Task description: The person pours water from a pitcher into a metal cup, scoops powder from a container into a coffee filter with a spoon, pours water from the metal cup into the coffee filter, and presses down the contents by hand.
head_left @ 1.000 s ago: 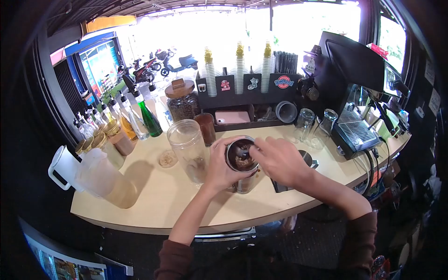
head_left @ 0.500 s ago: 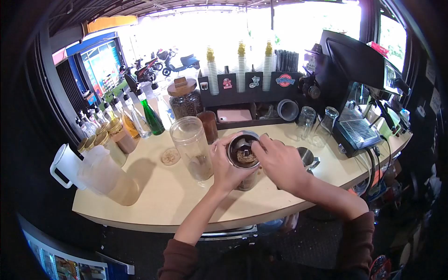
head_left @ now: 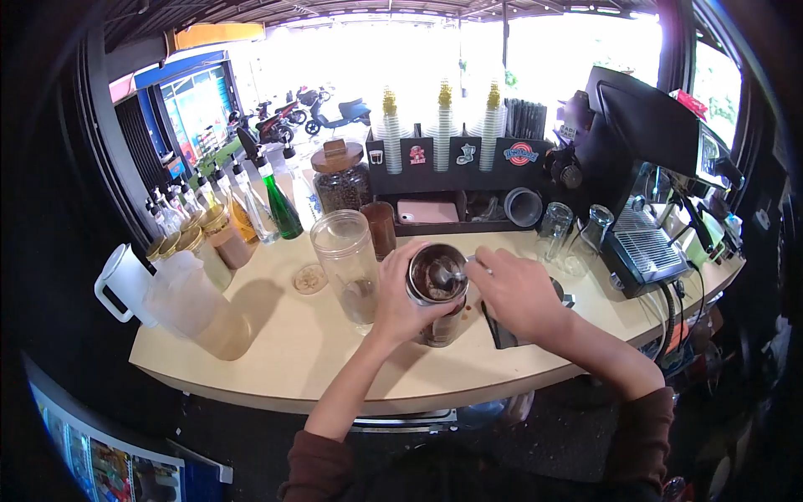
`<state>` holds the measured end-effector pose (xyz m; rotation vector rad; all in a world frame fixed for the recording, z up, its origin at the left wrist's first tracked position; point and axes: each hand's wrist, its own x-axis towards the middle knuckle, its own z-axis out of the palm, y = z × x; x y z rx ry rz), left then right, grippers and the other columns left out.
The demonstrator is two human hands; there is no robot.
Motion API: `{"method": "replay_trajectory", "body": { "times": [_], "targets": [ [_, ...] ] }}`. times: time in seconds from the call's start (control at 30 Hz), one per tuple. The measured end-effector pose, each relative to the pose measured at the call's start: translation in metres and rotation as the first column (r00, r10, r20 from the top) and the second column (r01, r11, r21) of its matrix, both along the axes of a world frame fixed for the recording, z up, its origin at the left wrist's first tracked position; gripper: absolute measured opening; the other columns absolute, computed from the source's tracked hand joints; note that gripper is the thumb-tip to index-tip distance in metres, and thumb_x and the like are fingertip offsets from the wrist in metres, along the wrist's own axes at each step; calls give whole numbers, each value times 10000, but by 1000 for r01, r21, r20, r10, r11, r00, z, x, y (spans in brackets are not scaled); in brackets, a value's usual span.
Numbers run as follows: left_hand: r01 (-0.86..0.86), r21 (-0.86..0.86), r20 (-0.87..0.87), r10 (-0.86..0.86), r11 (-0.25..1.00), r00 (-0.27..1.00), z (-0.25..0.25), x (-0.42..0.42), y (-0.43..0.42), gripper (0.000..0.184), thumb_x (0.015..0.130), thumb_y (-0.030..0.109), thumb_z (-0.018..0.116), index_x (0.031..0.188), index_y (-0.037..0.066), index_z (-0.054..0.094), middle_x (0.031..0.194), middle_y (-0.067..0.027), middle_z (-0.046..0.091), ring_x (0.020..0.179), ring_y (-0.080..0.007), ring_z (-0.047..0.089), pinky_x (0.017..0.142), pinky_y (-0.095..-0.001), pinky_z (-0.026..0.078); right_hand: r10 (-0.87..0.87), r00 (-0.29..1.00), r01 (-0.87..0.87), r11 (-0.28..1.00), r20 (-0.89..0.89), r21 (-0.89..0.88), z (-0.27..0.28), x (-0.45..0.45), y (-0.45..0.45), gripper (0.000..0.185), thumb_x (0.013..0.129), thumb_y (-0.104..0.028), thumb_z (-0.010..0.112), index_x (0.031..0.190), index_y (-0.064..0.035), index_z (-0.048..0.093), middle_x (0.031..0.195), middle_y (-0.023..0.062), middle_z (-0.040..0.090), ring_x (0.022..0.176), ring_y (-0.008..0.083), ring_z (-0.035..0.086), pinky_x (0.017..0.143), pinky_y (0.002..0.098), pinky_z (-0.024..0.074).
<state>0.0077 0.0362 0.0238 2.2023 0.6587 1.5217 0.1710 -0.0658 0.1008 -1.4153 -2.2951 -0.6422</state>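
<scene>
My left hand is wrapped around a metal cup with its mouth tilted toward me. Dark brown contents with some lighter, wet-looking patches show inside. A metal spoon dips into the cup, and my right hand pinches its handle at the cup's right rim. Directly below the cup stands a glass with brown contents, mostly covered by the cup and left hand. Just left of my left hand is a tall clear container, uncovered, with a little pale material at its bottom.
A round lid lies beside the clear container. Left are a cloudy pitcher, a white jug and several pump bottles. A dark flat object lies under my right hand. Glasses and an espresso machine stand right.
The spoon has swung from the cup's far left side to its right side, and my right hand has shifted slightly right. The camera view has turned a little. My left hand keeps its hold.
</scene>
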Motion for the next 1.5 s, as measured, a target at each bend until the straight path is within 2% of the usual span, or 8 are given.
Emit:
{"method": "replay_trajectory", "body": {
  "times": [0.4,0.73,0.8,1.03,1.13,1.27,1.43,1.5],
  "targets": [
    [45,-271,-17,-51,962,999,3,6,-12,786,554,266,881,1208,17,523,1071,-124,636,1001,-252,628,911,-371,482,68,986,-81,993,-152,-84,0,22,23,143,830,-136,608,917,-55,530,836,102,523,774,301,573,638,426,460],
    [98,-399,6,-104,912,995,-1,3,-13,799,573,293,881,1226,20,509,1069,-123,622,1038,-246,613,999,-368,431,41,841,-240,922,-540,-304,16,30,45,161,805,-98,638,930,-25,566,830,190,632,766,340,635,651,394,485],
    [-56,-62,-41,54,996,998,7,-2,-15,821,578,327,879,1247,38,500,1008,-103,607,943,-243,623,971,-364,417,12,802,-281,891,-598,-358,25,29,46,140,806,-87,630,917,-20,577,802,182,631,729,316,632,637,373,485],
    [-60,15,-290,62,998,955,50,1,-31,397,736,231,761,1059,58,608,819,-32,608,752,-190,596,750,-340,402,-17,562,-539,750,-827,-382,22,24,42,156,884,-129,618,977,-7,591,819,24,590,734,68,519,625,242,435],
    [-147,367,-273,258,918,927,48,10,-25,207,751,110,722,932,55,637,752,-30,626,729,-208,612,726,-344,416,53,625,-509,784,-778,-355,34,30,22,210,902,-176,610,1021,-5,590,883,35,593,771,63,514,634,233,420],
    [-215,441,-238,344,871,908,54,7,-25,85,770,82,694,821,44,638,755,-40,631,722,-214,605,721,-359,418,89,628,-391,895,-773,-214,7,77,5,268,886,-188,626,1082,-15,569,939,82,598,706,118,552,586,270,450],
    [-260,425,-216,376,867,901,58,-11,-29,53,797,84,670,828,46,648,766,-41,632,724,-211,588,707,-349,418,-213,649,50,970,-730,-239,-78,153,-21,216,876,-153,631,1040,-23,580,945,75,605,855,169,572,717,331,460],
    [-309,385,-221,412,870,884,61,-16,-34,46,803,78,662,840,51,653,778,-26,648,744,-203,591,706,-346,422,-278,431,64,958,-859,-278,-123,176,-27,175,899,-168,610,983,-17,581,881,51,612,815,146,567,722,299,443]
  ]
}}
